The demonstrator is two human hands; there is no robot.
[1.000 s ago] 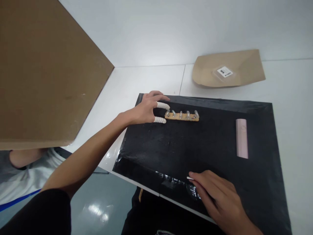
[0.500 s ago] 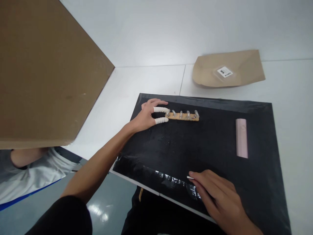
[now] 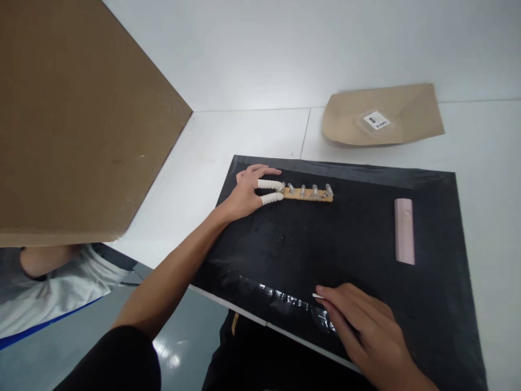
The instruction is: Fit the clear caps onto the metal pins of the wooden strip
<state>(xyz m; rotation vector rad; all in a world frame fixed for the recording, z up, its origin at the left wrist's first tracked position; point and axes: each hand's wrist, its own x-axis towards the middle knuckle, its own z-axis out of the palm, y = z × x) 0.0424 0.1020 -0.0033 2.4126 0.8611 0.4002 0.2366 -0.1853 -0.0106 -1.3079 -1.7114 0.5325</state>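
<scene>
White finger cots cover the thumb and index finger of my left hand. Those two fingertips close around the left end of a narrow tan strip. Several small clear capped pieces stand in a row along this strip, and the leftmost one is partly hidden by my index finger. Near the front edge of the black mat, my right hand is pinched on a thin silvery metal tool. Just its tip sticks out past the fingers, so its kind is hidden.
A pink elongated case lies on the right side of the mat. Behind the mat, a brown paper sheet holds a clear labelled box. A large cardboard panel rises at left, with another person's sleeve below it.
My left fingertips have shifted slightly right, further over the strip's left end. My right hand keeps its place with the metal tool.
</scene>
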